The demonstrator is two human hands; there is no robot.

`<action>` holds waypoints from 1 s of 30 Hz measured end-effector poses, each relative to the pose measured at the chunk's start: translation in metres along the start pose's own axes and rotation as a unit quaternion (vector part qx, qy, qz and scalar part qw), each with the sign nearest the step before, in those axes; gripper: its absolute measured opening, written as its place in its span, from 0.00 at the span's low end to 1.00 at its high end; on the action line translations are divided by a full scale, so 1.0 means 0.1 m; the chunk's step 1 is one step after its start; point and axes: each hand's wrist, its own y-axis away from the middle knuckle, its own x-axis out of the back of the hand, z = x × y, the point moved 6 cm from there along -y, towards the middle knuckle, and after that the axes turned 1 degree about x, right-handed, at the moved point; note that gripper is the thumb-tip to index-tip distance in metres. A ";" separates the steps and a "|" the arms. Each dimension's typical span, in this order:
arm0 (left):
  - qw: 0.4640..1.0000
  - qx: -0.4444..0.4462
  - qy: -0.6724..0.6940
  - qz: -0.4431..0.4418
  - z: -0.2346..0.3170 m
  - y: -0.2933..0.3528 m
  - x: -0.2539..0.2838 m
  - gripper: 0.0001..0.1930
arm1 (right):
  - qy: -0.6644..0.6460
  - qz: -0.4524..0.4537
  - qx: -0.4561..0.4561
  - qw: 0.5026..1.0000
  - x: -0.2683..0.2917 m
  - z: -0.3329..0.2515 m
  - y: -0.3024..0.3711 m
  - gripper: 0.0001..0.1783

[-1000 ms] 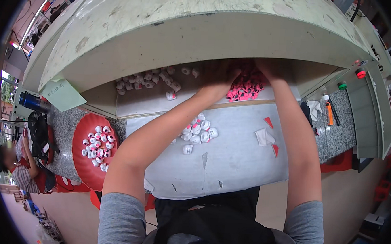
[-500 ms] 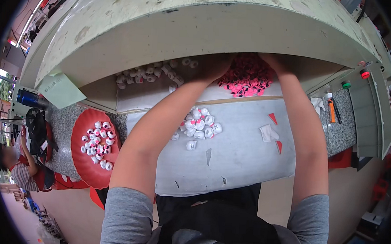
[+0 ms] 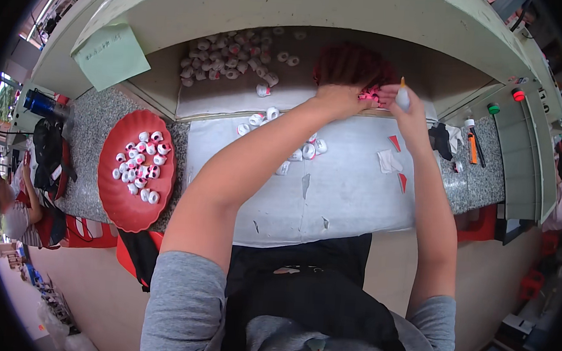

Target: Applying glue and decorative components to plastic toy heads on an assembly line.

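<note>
Inside the shelf bay, my left hand (image 3: 346,83) lies with spread fingers over a pile of small pink pieces with dark spots (image 3: 371,96). Shadow dims its fingertips. To its right, at the pile's edge, my right hand (image 3: 413,113) grips a small white bottle with an orange pointed tip (image 3: 403,98), tip upward. Its fingers reach close to the pink pieces; whether they touch them I cannot tell. Several white rounded pieces with pink marks (image 3: 308,151) lie on the white-covered worktop (image 3: 351,192), partly behind my left forearm. More white pieces (image 3: 227,59) are heaped at the bay's left.
A red scalloped tray (image 3: 115,197) with several white-and-pink pieces stands left. On the right are red scraps (image 3: 401,181), a white wipe (image 3: 390,161), a black cloth (image 3: 440,139) and an orange marker-like tube (image 3: 472,148). The shelf's front edge (image 3: 289,34) overhangs my hands. A person (image 3: 25,205) sits far left.
My right hand has drawn back from deep in the bay and now shows a white bottle. My left hand has come over the pink pile. The whole view has shifted.
</note>
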 end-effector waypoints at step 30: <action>0.617 0.280 0.732 0.072 0.05 1.72 1.05 0.12 | -0.270 0.080 -0.106 0.954 -0.69 -0.44 1.45 0.19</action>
